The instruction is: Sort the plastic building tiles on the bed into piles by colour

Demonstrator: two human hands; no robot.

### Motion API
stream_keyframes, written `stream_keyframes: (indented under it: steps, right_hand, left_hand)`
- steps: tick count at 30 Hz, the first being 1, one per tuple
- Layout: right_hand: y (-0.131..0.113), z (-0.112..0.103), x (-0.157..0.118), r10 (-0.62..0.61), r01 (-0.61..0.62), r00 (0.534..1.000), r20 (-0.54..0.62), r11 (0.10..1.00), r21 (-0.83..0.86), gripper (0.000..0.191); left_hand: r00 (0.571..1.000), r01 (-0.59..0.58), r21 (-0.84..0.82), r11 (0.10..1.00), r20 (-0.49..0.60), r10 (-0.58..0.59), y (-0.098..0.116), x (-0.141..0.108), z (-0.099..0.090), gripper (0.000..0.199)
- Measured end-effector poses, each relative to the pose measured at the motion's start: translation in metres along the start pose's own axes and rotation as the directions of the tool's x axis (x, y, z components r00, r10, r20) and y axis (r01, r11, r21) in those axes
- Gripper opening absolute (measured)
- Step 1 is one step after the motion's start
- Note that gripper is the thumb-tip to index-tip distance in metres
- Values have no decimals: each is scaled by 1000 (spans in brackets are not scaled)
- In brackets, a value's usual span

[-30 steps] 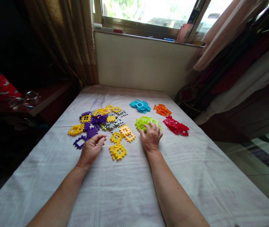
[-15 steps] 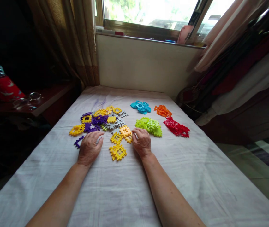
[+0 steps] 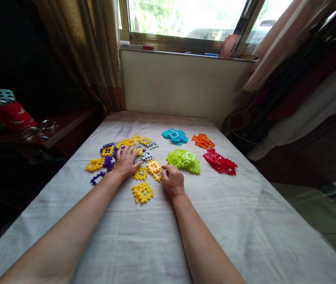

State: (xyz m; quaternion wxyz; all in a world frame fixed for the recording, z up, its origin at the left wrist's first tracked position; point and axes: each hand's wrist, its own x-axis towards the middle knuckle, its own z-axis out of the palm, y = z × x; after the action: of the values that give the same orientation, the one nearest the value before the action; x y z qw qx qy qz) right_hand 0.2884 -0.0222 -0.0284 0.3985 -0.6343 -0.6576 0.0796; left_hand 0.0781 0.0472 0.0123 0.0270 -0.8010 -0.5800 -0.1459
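My left hand lies with fingers spread over the mixed pile, covering part of the purple toothed plastic building tiles and reaching a yellow tile. Grey tiles sit just beyond its thumb. My right hand rests on the sheet, fingers curled with the tips together. Those tips are beside a light orange tile and a yellow tile; whether anything is between them is hidden. More yellow tiles lie nearer me, between the forearms.
Separate heaps of lime green, blue, orange and red tiles lie to the right on the pale sheet. Glasses rest on a dark side table at left. A wall and window stand behind.
My left hand has moved forward and right from the pile's near edge onto the tiles, its fingers spreading. My right hand stays beside the light orange tile, its fingers still curled.
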Motion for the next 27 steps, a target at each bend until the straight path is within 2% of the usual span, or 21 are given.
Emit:
stream_keyframes:
  steps: [5,11,16,21,24,27]
  right_hand:
    - [0,-1,1,26,-26,1000,7,999,27,23]
    - [0,-2,2,46,-46,999,4,998,43,22]
    - [0,-2,2,70,-71,997,37,997,37,23]
    - [0,-2,1,76,-77,997,25,995,59,23]
    - [0,-2,1,75,-76,997,19,995,66,23]
    - [1,-2,0,70,-70,998,8,995,71,23]
  left_hand:
    - [997,-34,56,998,75,29,-14,12,-12,43]
    - [999,-51,109,993,-13,52,-37,5,-27,34]
    - [997,-23,157,987,-76,36,-52,-11,-37,36]
    - [990,-50,161,986,-121,70,-63,-36,-39,28]
    - [992,-45,181,982,-105,65,-70,-50,-41,23]
    - [996,-71,213,974,-44,83,-77,-60,-48,23]
